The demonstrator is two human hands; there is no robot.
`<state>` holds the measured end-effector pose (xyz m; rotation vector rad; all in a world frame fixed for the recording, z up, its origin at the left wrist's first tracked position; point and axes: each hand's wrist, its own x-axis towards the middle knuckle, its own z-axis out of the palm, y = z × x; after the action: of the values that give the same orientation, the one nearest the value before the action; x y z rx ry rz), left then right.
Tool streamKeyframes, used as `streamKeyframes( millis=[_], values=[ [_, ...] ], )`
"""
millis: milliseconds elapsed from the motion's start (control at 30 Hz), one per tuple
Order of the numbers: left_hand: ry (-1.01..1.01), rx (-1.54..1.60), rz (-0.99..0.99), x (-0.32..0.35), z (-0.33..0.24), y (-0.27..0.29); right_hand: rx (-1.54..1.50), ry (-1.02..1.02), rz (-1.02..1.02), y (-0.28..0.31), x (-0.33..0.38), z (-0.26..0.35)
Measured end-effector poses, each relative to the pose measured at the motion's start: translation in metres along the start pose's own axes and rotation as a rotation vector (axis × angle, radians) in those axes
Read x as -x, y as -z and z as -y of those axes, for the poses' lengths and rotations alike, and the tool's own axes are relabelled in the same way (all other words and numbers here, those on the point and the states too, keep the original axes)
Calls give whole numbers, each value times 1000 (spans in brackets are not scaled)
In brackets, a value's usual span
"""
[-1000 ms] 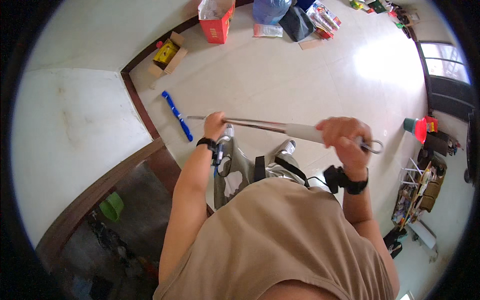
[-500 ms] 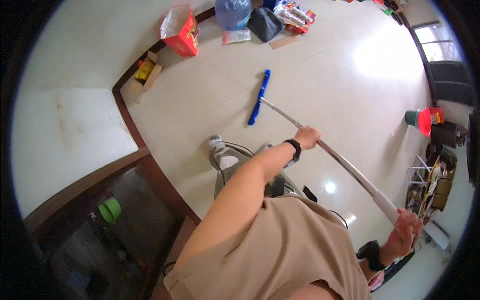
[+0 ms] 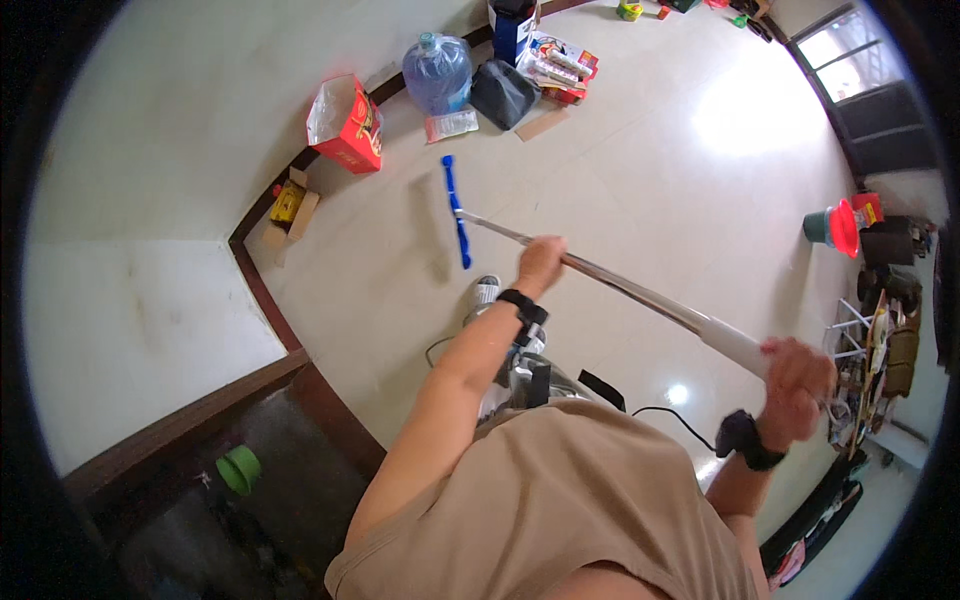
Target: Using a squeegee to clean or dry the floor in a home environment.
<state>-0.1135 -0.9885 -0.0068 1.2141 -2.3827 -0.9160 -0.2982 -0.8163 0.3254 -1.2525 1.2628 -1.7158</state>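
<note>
The person's left hand (image 3: 541, 262) was wrapped around the middle of the long silver metal pole (image 3: 620, 288) of a floor mop, fingers closed on the shaft, while the right hand (image 3: 797, 378) was clamped on the pole's white grip sleeve (image 3: 735, 345) at its upper end, close to the body. Compared with the picture half a second before, the narrow blue mop head (image 3: 457, 210) had travelled farther out over the pale glossy tiled floor (image 3: 640, 170) and turned (it had lain slanted toward the upper right, and now ran nearly straight up and down in the view), so that it stood nearer the clutter along the wall: a red cardboard box with a clear liner (image 3: 346, 124), a big translucent blue water bottle (image 3: 437, 72), a dark grey bag (image 3: 502, 93) and a flat pack in a clear wrapper (image 3: 451, 125). A second earlier the pole had been held almost level across the body, with the head off to the person's left; the stroke had since swung forward and away. That reads, as a judgement, as a pushing sweep mid-stroke, the head flat on the tiles and well apart from the person's light sneaker (image 3: 484, 292) below the left wrist.
</note>
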Motion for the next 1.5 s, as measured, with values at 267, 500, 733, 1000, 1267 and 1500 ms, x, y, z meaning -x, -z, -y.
streamKeyframes(
  millis=[267, 500, 733, 1000, 1267, 1500],
  values=[
    [221, -177, -29, -63, 164, 62, -143, -91, 41, -110, -86, -124],
    [7, -256, 309, -64, 114, 16, 182, -210, -343, -63, -59, -82],
    [-160, 19, 597, -33, -12, -4, 122, -207, -537, -45, -22, 34],
    [-155, -43, 434, -101, 47, 6, 75, -169, -434, -48, -25, -30],
    [-53, -310, 529, -185, 131, 46, -88, -290, -546, -90, -51, -132],
    [-204, -228, 596, -142, 99, 31, 327, -253, -543, -94, -57, -70]
  ],
)
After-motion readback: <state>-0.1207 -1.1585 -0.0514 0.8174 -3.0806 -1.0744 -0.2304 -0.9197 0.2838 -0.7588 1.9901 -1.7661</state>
